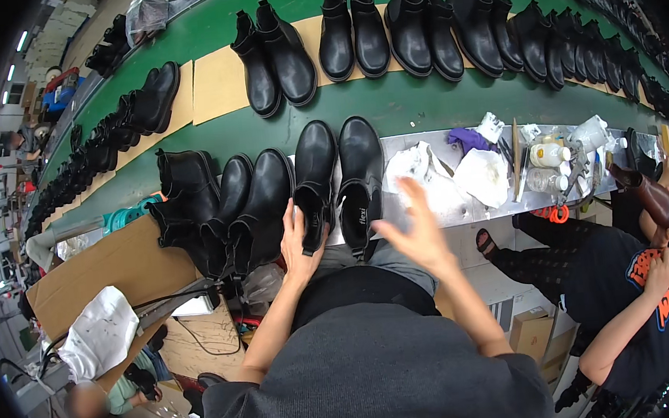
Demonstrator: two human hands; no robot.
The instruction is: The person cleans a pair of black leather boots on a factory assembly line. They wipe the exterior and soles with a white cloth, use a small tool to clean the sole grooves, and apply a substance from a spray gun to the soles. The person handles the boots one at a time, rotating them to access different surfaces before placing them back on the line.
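Note:
Two black ankle boots stand side by side in front of me at the bench edge, toes pointing away. My left hand (301,242) is closed around the heel and shaft of the left boot (315,153). Beside the right boot (360,151) my right hand (420,233) is held up open, fingers spread and holding nothing; its thumb is close to that boot's shaft, and I cannot tell whether they touch. A crumpled white cloth (420,171) lies just beyond this hand. More black boots (262,199) crowd against the left side of the pair.
A green conveyor belt (217,136) carries rows of black boots on cardboard strips. To the right lie a purple cloth (469,140), white rags and plastic bottles (546,156). A co-worker at the right holds a brown boot (646,196). Cardboard (109,268) leans at the left.

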